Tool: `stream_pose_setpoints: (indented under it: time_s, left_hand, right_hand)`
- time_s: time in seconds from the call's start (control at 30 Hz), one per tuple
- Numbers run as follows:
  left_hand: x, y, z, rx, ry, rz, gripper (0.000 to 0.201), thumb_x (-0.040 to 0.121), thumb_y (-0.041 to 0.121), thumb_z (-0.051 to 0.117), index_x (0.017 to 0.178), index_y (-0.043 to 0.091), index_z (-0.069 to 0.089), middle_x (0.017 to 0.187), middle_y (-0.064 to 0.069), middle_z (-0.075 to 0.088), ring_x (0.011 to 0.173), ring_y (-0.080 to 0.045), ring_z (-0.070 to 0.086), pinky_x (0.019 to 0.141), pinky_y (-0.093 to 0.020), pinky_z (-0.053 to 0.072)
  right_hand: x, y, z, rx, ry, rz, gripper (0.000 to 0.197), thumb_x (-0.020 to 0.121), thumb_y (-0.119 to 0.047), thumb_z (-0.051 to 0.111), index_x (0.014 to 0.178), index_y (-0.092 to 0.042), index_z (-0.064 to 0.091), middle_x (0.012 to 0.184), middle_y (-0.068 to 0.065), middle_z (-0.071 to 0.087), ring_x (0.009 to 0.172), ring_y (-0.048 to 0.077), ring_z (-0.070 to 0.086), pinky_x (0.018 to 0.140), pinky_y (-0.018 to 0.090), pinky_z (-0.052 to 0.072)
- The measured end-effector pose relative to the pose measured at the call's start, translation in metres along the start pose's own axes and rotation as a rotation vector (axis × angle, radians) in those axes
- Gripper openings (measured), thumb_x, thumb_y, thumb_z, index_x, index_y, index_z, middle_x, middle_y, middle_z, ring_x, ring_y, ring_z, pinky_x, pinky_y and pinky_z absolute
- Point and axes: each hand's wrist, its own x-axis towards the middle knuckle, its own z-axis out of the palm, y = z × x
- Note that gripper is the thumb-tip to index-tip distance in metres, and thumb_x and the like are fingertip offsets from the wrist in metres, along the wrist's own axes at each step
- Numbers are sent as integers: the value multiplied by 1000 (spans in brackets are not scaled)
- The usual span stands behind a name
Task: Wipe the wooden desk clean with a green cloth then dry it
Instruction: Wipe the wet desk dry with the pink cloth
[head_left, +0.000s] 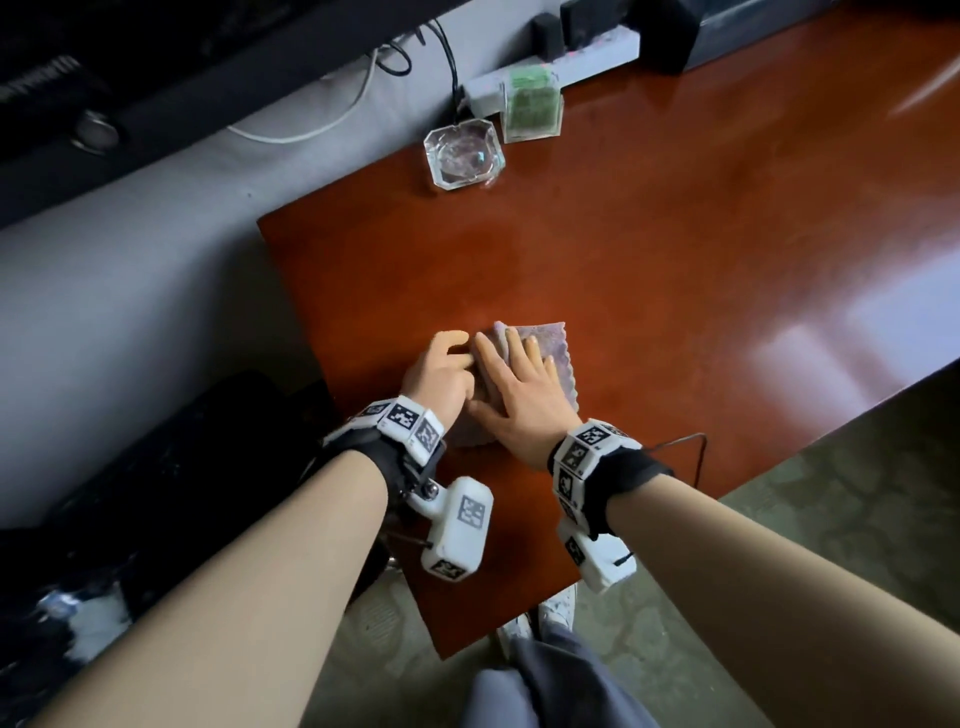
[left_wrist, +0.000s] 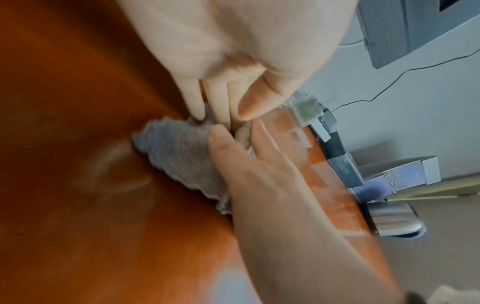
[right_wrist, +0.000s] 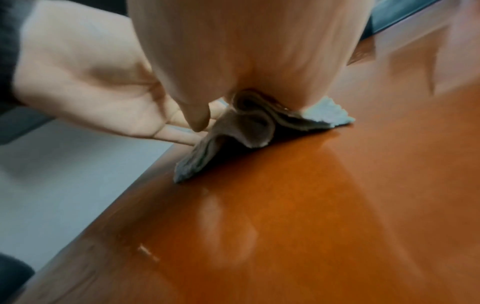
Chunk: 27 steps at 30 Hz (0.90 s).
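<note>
Dim room; window glare streaks the glossy reddish-brown wooden worktop (head_left: 727, 249) (right side), wrist views motion-blurred, edges warped.

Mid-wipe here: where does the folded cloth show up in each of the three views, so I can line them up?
Head: the cloth lies at centre, under the flat right hand, the left hand at its left edge.
Left wrist: centre-left, grey and scalloped, beyond the fingertips.
Right wrist: upper centre, bunched under the palm.
Shared landmark: the desk's left edge.
</note>
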Motion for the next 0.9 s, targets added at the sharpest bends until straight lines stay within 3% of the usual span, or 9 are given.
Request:
stream_pose_setpoints:
  time_s: [0.07,0.13,0.2,0.3,0.37,0.47,0.7,0.8,0.9]
  left_hand:
    - [8,0,-13,194,85,81,52,66,12,50,114,28,62,109,2,72,105,-21,66,91,-39,54]
    - [11,-6,-24,444,166,189,37,82,6,52,111,25,63,112,4,70,103,-18,65,89,-37,55]
    - [18,-13,-35,669,200,284,37,89,5,53,119,25,59,128,4,58,113,-20,58,92,-38,52]
    - [41,-25,-56,879,206,280,56,94,17,56,146,24,37,159,1,24,142,-24,32,112,-44,34]
    - [61,-27,-71,912,221,199,70,97,27,55,155,22,18,165,-2,3,150,-26,15,118,-48,22]
    - [93,-20,-93,920,241,161,77,98,34,51,158,19,4,164,-5,-13,152,-27,2,120,-52,11]
    - [149,17,-89,937,130,215,82,99,48,44,157,13,-3,163,-8,-19,152,-26,-7,120,-53,3]
    - [153,24,-66,942,91,171,85,98,54,41,157,11,-4,162,-13,-17,151,-30,-10,120,-55,2]
    - [154,22,-61,1008,84,151,91,97,57,41,156,9,-9,161,-17,-20,150,-33,-14,119,-56,3]
  right_hand:
    - [7,-5,0,-111,-13,-6,72,96,-38,43,152,-37,-2,161,10,-14,146,40,-12,117,56,1]
    - [13,-11,2,-181,-33,-12,72,96,-29,44,152,-39,0,159,15,-18,144,44,-15,117,56,-3]
    - [21,-13,4,-203,-46,-13,75,95,-29,49,152,-41,1,157,16,-22,143,44,-20,117,55,-6]
    - [36,-14,3,-219,-47,-24,80,93,-29,54,152,-41,1,157,15,-24,143,42,-21,118,54,-5]
    - [51,-13,1,-232,-23,-39,79,94,-26,53,152,-41,1,158,12,-23,144,41,-19,118,54,-4]
    - [78,-16,-2,-219,9,-19,77,94,-23,50,152,-42,3,159,10,-20,145,40,-16,119,53,-3]
    - [136,-33,-13,-224,104,60,74,91,-25,47,152,-40,7,161,9,-14,146,39,-11,118,53,0]
    - [150,-18,-27,-214,134,42,74,89,-19,46,151,-40,13,162,8,-6,147,39,-3,117,53,5]
    - [164,17,-52,-186,198,151,78,84,-11,47,151,-38,18,162,6,-2,147,38,0,117,55,9]
